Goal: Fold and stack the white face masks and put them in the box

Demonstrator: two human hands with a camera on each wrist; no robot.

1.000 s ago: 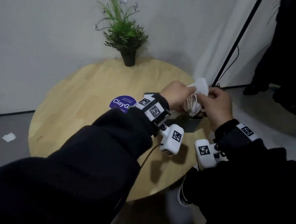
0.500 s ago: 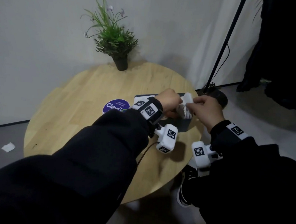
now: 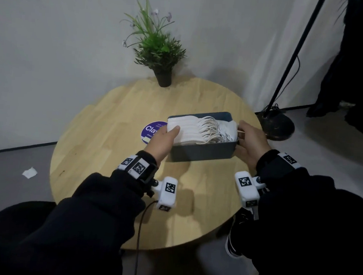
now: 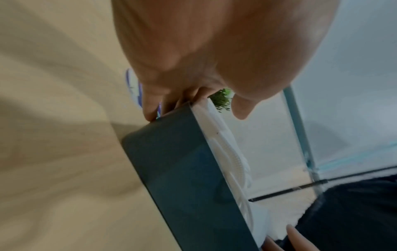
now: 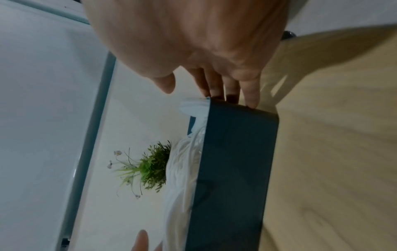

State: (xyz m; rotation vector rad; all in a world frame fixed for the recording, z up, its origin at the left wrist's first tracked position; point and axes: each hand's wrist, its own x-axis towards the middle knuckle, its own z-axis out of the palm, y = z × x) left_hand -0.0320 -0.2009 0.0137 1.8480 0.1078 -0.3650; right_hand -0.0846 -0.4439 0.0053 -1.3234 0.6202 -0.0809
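A dark grey-blue box (image 3: 203, 152) stands on the round wooden table (image 3: 111, 154), filled with a row of folded white face masks (image 3: 189, 129) whose ear loops bunch in the middle. My left hand (image 3: 165, 136) is at the box's left end, fingers straight against the end wall (image 4: 182, 169) and thumb hovering over the masks (image 4: 227, 152). At the right end my right hand (image 3: 250, 141) lays straight fingers on the box wall (image 5: 236, 161), its thumb raised clear of the masks (image 5: 182, 161).
A potted green plant (image 3: 163, 77) stands at the table's far edge. A purple round sticker (image 3: 150, 129) lies left of the box. A black lamp stand base (image 3: 277, 124) sits on the floor to the right, and a paper scrap (image 3: 29, 172) on the left.
Both hands brought the bundle of masks down into the box, let it go, and moved apart to the box's two ends.
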